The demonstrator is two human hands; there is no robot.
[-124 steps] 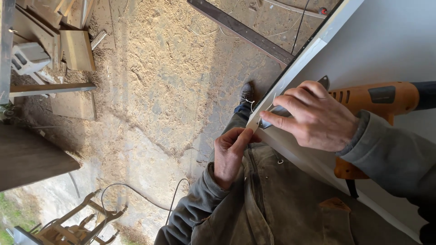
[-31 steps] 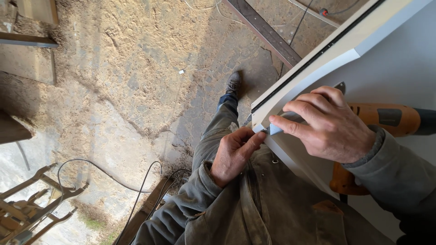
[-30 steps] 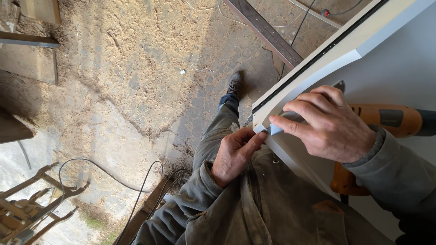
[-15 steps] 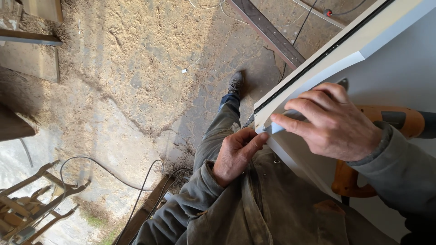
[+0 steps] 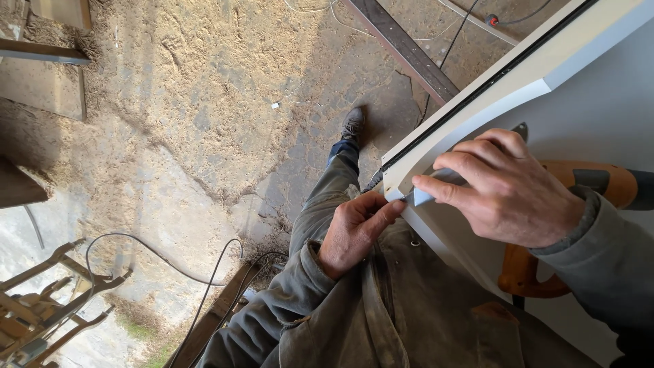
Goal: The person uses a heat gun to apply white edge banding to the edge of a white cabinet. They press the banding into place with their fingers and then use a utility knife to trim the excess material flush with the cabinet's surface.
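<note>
Panel [image 5: 599, 95] corner sits at centre, above the person's lap; left hand [image 5: 354, 232] pinches its edge from below with thumb and fingers; right hand [image 5: 507, 187] presses a small pale wedge [image 5: 424, 196] against it; orange drill [image 5: 593, 184] lies beneath.

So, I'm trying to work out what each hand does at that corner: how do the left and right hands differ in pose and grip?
The left hand comes up from below, fingers curled, fingertips at the corner of the white panel and apparently empty. The right hand lies on top of the panel, palm down, pressing a small pale-blue pointed piece toward that corner. The right hand also covers the front of an orange power tool; the left touches no tool. Both wear grey-green sleeves.
</note>
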